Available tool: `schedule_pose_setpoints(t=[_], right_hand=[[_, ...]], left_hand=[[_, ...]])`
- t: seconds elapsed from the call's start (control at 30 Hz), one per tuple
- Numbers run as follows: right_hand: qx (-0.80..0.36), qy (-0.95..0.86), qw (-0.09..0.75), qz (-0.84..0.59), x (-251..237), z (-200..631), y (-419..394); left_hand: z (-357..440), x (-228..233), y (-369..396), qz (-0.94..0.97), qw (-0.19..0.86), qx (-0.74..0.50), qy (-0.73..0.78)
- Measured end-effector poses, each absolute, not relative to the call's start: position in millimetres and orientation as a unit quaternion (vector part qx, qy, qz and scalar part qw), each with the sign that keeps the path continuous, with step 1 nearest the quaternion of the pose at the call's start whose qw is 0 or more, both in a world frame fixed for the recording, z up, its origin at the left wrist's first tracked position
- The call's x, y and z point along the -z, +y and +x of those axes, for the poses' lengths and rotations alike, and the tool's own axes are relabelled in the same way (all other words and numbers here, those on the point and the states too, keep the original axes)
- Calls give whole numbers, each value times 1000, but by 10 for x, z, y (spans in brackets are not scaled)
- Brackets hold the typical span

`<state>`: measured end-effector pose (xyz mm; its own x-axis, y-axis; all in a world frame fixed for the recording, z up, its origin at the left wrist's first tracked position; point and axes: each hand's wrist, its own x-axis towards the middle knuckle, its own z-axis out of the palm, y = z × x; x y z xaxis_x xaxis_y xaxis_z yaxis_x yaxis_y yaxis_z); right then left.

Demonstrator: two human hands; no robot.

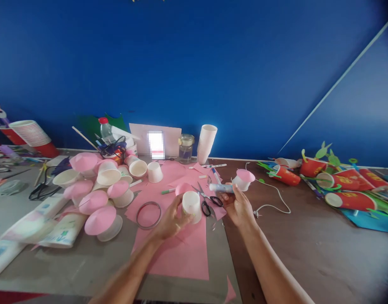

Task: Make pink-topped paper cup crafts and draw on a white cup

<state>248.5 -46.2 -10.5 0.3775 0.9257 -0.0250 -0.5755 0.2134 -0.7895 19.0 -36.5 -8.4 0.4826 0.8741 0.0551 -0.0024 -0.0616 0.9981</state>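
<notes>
1. Nearest: pink sheet [181, 261], spread flat below and between both hands. Thin, probably easily creased by a resting wrist.
2. Left hand [172, 218]: fingers closed around the side of a white paper cup [191, 202], thumb on the near side. Cup stands bottom-up in the grip, narrow end above the fingertips, above the pink sheet. Whether its rim touches the sheet, cannot tell.
3. Handling, my judgement: cup very light, wall springy and easily dented by a hard pinch. Best hold is low, near the wide rim, where paper cups tend to be stiffest (the present grip sits about there, leaving the upturned base free).
4. Right hand [238, 207]: gripping a slim tube [221, 188] between thumb and fingers, lying nearly level, its far end pointing left beyond the fingertips, apart from the cup. Looks light and rigid; smooth, so perhaps a little slippery. Grip towards the rear suits it.
5. Between the two sets of fingers: scissors [209, 197], black handles towards the wearer. Left of the left fingers, a tape ring [138, 217].
6. Just past the right fingertips: a pink-topped cup [244, 179]. Contact with the hand unclear. Its paper top would likely bend if pressed; take the cup wall instead.
7. Farthest: tall cup stack [206, 144], well beyond both hands, against the blue wall.
</notes>
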Motion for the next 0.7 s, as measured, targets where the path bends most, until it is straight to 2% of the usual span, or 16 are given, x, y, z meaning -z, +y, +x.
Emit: schedule_pose_setpoints(t=[0.43,0.7], right_hand=[[-650,-178,686,-276,52,2303,-549],[-680,-169,647,-303,86,2304,-578]], left_hand=[[216,176,-343,682,482,-374,403],[178,220,-352,714,462,-347,395]])
